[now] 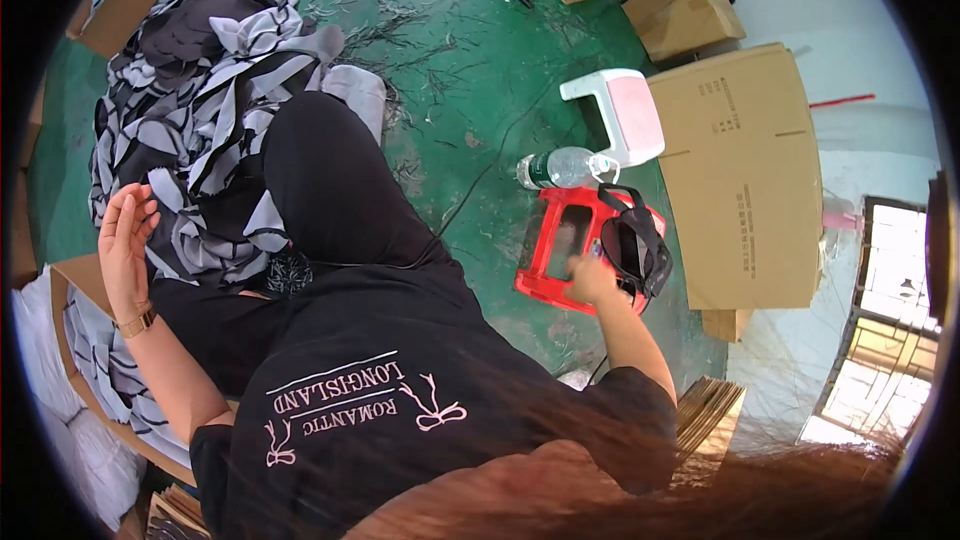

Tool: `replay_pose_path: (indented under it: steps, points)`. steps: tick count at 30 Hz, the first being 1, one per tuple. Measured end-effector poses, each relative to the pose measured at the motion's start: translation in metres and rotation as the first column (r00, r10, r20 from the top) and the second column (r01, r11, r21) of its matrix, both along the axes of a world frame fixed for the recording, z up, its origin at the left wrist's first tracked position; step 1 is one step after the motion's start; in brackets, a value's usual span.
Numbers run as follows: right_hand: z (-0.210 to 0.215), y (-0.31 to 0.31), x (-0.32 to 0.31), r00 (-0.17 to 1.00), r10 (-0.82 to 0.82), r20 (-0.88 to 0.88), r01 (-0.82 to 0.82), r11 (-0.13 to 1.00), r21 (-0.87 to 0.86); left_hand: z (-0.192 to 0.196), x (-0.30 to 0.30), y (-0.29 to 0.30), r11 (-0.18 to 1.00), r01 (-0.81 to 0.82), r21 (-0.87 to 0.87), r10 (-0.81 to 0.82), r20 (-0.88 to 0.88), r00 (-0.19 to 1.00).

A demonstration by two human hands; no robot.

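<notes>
My left hand (126,232) is raised beside a heap of black and grey cut fabric pieces (215,70), its fingers loosely bent and nothing visible in them. My right hand (594,282) reaches over a red plastic stool (536,288), with the fingers drawn together. A small thing shows at the fingertips, too small to make out. Right beside that hand, a black bag with a strap (640,252) lies on the stool. Against the stool's far edge rests a clear plastic bottle (570,168) with a green label, lying on its side.
A white and pink stool (632,115) stands beyond the bottle. Large cardboard boxes (745,190) line the wall at right. Dark fabric scraps (350,0) litter the green floor. At lower left is an open carton (80,275) holding grey pieces. A thin cable (487,172) crosses the floor.
</notes>
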State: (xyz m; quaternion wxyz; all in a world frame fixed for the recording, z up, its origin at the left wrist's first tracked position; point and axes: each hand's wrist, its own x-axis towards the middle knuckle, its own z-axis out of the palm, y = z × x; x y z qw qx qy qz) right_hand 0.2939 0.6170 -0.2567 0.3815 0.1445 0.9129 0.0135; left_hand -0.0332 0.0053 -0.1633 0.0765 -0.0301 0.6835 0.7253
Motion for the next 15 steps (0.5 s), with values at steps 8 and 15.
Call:
replay_pose_path:
  steps: [8, 15]
  points:
    - [-0.038, 0.024, 0.051, 0.850, 0.296, 0.436, -0.397, 0.903, 0.161, -0.009, 0.013, -0.014, 0.999, -0.047, 0.001, 0.047, 0.050, 0.998]
    - [-0.064, 0.018, -0.008, 0.455, 0.633, 0.626, -0.761, 0.642, -0.096, -0.013, 0.028, -0.017, 0.999, -0.049, -0.007, 0.049, 0.067, 0.997]
